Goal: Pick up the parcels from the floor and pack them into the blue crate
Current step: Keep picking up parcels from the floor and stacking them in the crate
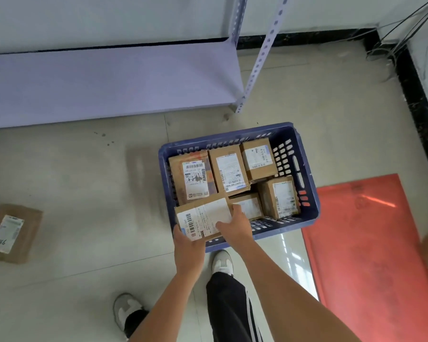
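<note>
The blue crate (304,169) stands on the floor in front of me with several labelled cardboard parcels packed inside. A flat cardboard parcel (203,218) with a white shipping label sits over the crate's near-left corner, held in both hands. My left hand (187,245) grips its near edge from below. My right hand (234,224) presses on its right end, fingers over the label. Another brown parcel (13,232) with a white label lies on the floor at the far left.
A grey metal shelf (109,82) with perforated posts runs along the wall behind the crate. A red mat (371,255) lies right of the crate. Cables (393,45) trail in the back right corner. My feet stand just behind the crate.
</note>
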